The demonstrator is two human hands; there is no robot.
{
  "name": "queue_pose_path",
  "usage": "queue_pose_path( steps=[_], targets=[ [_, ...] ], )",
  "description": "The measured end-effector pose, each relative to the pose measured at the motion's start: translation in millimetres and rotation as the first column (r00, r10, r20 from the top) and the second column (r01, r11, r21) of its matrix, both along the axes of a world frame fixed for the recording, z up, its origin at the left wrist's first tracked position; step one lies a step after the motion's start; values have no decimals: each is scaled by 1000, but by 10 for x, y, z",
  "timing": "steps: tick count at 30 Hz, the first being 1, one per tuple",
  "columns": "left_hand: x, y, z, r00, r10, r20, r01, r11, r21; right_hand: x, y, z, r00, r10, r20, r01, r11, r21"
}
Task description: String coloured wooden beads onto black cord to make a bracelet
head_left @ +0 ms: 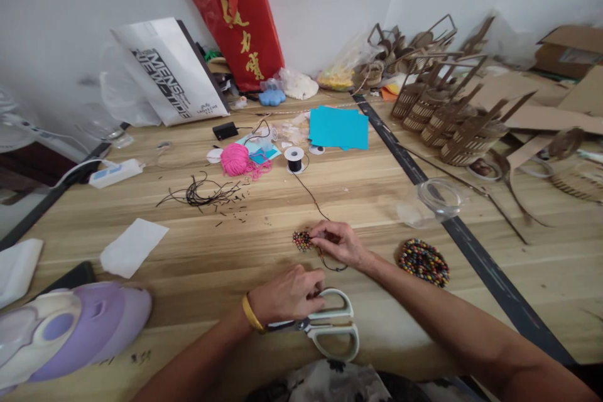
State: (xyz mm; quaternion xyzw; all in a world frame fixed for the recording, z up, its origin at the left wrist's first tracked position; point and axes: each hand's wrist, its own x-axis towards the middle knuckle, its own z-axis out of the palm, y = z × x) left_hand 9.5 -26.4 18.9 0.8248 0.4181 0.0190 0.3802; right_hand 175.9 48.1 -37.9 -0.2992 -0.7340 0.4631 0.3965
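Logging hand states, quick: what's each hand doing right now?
Left hand: fingers curled at the scissors; can't tell whether it grips anything.
Right hand: fingertips pinched together at the small bead pile; what's between them is unclear.

Hands: left hand (294,292) and right hand (342,242), both bare. Left wrist: one bangle (253,314), gold-yellow, a broad rounded band that circles the wrist; any engraving is too small to tell. Forearms: bare, slender, tapering to the wrists. Garment (336,384): visible at the lower edge of the view, printed in irregular blotches of off-white, grey and black, with darker areas toward both sides; cut and fastenings are hidden.
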Motion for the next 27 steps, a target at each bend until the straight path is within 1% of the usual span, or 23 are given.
queue_pose_path(
  steps=[2, 3, 6, 7, 9, 12, 15, 18, 22, 27],
  targets=[
    [-33, 57, 19, 993, 83, 78, -76, 993, -93, 5, 0, 11, 1000, 0, 10, 0, 1000, 18],
    [-59, 94, 18, 986, 136, 97, -127, 987, -100, 7, -1, 19, 1000, -3, 15, 3, 1000, 23],
    [-166, 223, -33, 941, 309, 139, -297, 949, -103, 10, -6, 48, 1000, -7, 28, 6, 999, 33],
    [-206, 264, -61, 922, 353, 158, -340, 935, -101, 10, -7, 58, 1000, -8, 28, 7, 999, 31],
    [-279, 329, -124, 888, 412, 206, -412, 910, -48, 9, -10, 74, 1000, -7, 22, 7, 1000, 25],
    [-345, 374, -195, 895, 385, 226, -409, 910, 71, 7, -11, 82, 1000, -11, 14, 10, 1000, 23],
    [-358, 375, -223, 931, 294, 218, -336, 922, 193, 8, -8, 73, 1000, -13, 11, 13, 999, 33],
    [-353, 371, -243, 955, 231, 184, -276, 921, 275, 10, -3, 60, 1000, -11, 15, 10, 999, 45],
    [-358, 374, -289, 971, 182, 153, -225, 913, 341, 5, 0, 39, 1000, -6, 7, 5, 1000, 25],
    [-358, 373, -311, 974, 177, 140, -217, 907, 360, -4, 0, -8, 1000, -4, 5, 4, 998, -63]
  ],
)
